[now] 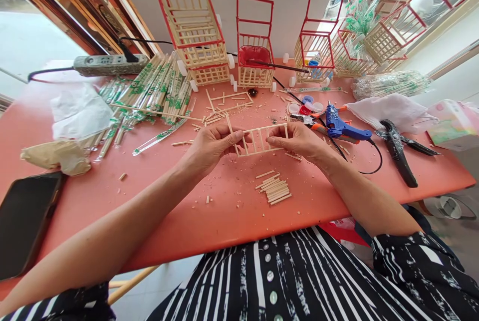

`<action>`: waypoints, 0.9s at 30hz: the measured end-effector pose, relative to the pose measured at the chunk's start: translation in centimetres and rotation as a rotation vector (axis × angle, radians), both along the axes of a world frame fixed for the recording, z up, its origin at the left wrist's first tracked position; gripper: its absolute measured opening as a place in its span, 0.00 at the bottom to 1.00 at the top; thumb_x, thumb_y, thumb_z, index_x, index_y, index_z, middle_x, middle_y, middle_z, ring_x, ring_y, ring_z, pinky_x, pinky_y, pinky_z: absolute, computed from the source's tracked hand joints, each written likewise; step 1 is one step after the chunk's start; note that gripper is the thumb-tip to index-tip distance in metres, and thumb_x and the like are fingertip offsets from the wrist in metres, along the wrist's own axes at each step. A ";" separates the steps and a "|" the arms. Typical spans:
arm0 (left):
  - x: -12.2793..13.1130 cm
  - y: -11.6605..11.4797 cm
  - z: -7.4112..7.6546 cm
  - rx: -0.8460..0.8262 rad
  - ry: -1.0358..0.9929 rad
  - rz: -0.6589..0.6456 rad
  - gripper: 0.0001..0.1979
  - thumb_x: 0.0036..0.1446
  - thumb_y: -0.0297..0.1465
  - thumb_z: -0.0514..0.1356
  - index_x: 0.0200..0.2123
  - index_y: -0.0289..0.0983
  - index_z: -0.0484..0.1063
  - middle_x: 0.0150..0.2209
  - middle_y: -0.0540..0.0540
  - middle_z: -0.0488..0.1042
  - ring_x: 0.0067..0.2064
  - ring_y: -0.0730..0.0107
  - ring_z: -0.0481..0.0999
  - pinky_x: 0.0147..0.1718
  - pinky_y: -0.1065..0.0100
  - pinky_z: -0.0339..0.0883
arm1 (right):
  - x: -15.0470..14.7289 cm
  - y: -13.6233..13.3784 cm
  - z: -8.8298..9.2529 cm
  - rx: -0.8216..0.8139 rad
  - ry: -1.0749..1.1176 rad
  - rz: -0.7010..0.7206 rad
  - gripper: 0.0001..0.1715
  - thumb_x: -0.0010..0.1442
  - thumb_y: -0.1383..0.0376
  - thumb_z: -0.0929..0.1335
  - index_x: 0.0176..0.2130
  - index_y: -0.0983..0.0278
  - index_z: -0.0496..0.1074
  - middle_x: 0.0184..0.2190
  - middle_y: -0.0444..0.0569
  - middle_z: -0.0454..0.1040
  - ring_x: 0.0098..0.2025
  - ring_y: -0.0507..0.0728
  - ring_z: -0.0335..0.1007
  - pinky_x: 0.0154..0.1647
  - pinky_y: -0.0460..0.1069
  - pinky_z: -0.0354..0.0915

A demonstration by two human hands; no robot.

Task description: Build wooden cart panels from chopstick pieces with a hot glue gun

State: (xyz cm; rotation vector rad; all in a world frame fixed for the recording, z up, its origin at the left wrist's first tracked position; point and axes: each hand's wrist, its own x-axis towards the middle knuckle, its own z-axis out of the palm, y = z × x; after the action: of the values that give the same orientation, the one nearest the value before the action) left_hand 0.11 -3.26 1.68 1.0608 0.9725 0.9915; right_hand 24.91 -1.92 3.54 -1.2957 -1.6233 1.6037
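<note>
Between my two hands a small ladder-like frame of wooden sticks (259, 141) is held above the table. My left hand (217, 140) pinches its left end, thumb on top, where one longer stick juts up and away from me. The right end sits in the closed fingers of my right hand (294, 137). Several crossbars show between the hands; the fingers hide parts of both ends. Just below the frame, a pile of short cut sticks (276, 190) lies on the table. More loose sticks (230, 106) are scattered behind it.
On the red table (164, 221), wrapped chopsticks (157, 86), a power strip (110, 65) and a phone (30, 221) lie left. Miniature stick carts (202, 51) with red trim stand at the back. To the right are a blue glue gun (342, 124) and black-handled cutters (399, 154).
</note>
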 end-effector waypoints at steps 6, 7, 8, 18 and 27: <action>0.1 0.0 0.1 -0.014 -0.004 -0.004 0.24 0.46 0.48 0.80 0.34 0.33 0.86 0.36 0.39 0.86 0.31 0.69 0.79 0.33 0.67 0.74 | 0.2 0.1 0.0 -0.014 -0.004 0.026 0.23 0.57 0.50 0.79 0.33 0.64 0.73 0.21 0.37 0.66 0.18 0.44 0.51 0.16 0.45 0.44; 0.1 0.0 0.1 -0.019 -0.008 -0.003 0.24 0.46 0.48 0.81 0.34 0.33 0.86 0.36 0.39 0.86 0.31 0.70 0.79 0.32 0.67 0.74 | 0.2 0.2 -0.1 -0.017 -0.004 0.030 0.23 0.57 0.49 0.79 0.34 0.64 0.73 0.21 0.37 0.66 0.17 0.44 0.50 0.15 0.45 0.44; 0.1 0.0 0.1 -0.026 -0.011 -0.003 0.24 0.45 0.48 0.81 0.34 0.33 0.86 0.36 0.39 0.86 0.31 0.70 0.78 0.32 0.68 0.73 | 0.3 0.2 -0.2 -0.022 -0.006 0.033 0.23 0.57 0.49 0.79 0.34 0.64 0.74 0.21 0.36 0.66 0.17 0.44 0.49 0.14 0.45 0.43; 0.2 -0.1 0.2 -0.040 -0.007 0.004 0.25 0.45 0.48 0.81 0.34 0.32 0.85 0.36 0.38 0.85 0.31 0.69 0.78 0.32 0.66 0.73 | 0.5 0.2 -0.3 -0.029 -0.008 0.041 0.23 0.61 0.48 0.79 0.34 0.64 0.74 0.21 0.36 0.67 0.16 0.44 0.50 0.12 0.45 0.44; 0.4 -0.1 0.1 -0.071 -0.022 0.021 0.26 0.41 0.49 0.83 0.33 0.33 0.85 0.32 0.41 0.85 0.29 0.70 0.79 0.31 0.68 0.74 | 0.3 0.1 -0.3 -0.019 -0.012 0.025 0.23 0.59 0.49 0.79 0.34 0.64 0.74 0.20 0.35 0.66 0.15 0.44 0.49 0.12 0.45 0.43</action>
State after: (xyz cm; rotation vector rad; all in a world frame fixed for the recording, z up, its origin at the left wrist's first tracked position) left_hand 0.48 -3.38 1.79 0.9804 0.9949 0.9766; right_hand 25.25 -1.80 3.26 -1.3024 -1.6416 1.6329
